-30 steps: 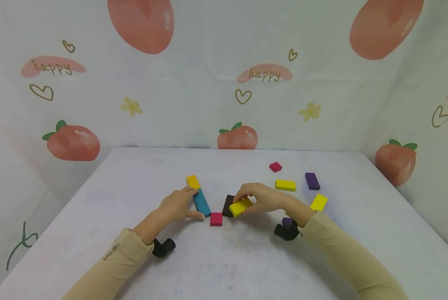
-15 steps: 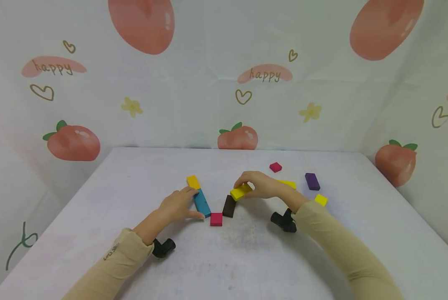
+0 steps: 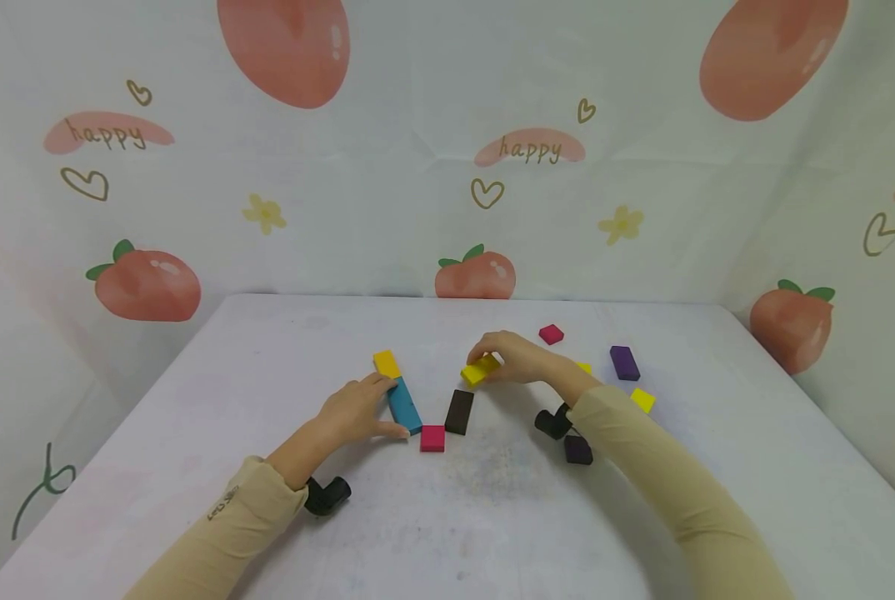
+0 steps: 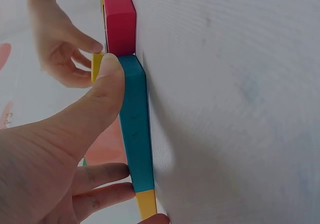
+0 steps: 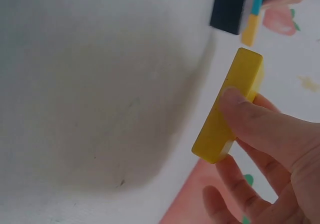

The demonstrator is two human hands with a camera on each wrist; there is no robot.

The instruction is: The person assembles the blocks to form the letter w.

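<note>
My left hand (image 3: 353, 410) rests along a blue block (image 3: 405, 407), its thumb by the near end and its fingertips against the side in the left wrist view. An orange-yellow block (image 3: 386, 363) continues the blue one's far end. By its near end lies a red square block (image 3: 432, 438). A dark block (image 3: 459, 412) slants up to the right of the red one. My right hand (image 3: 518, 358) pinches a yellow block (image 5: 227, 106) between thumb and fingers, just beyond the dark block's far end; a gap between the two shows in the right wrist view.
Loose blocks lie on the right of the white table (image 3: 327, 550): a red one (image 3: 552, 334), a purple one (image 3: 624, 363), a yellow one (image 3: 642, 400) and a dark purple one (image 3: 578, 450). Another yellow block (image 3: 584, 367) is mostly behind the right forearm.
The right hand has carried the yellow block away from me, from over the dark block to beyond its far end, uncovering the dark block. The left hand has stayed in place.
</note>
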